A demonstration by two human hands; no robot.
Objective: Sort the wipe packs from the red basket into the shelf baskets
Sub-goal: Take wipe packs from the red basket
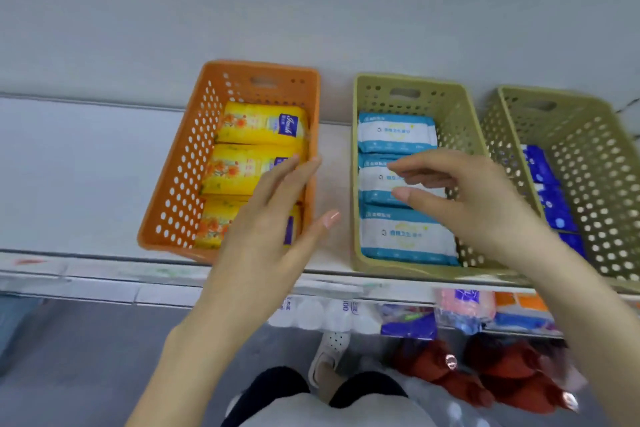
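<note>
An orange basket (180,163) on the shelf holds three yellow wipe packs (263,125). My left hand (266,229) hovers over its near right corner, fingers straight, holding nothing. Beside it a green basket (453,114) holds three white-and-blue wipe packs (398,133) in a row. My right hand (474,198) is above the middle pack, fingers loosely bent, thumb and forefinger apart, empty. A second green basket (588,156) at the right holds dark blue packs (540,166). The red basket (512,378) sits low on the floor, partly hidden by my right arm.
The white shelf (86,163) stretches bare to the left of the orange basket. A lower shelf holds assorted packaged goods (408,319). My legs and a white shoe (329,354) show at the bottom. A grey wall stands behind the baskets.
</note>
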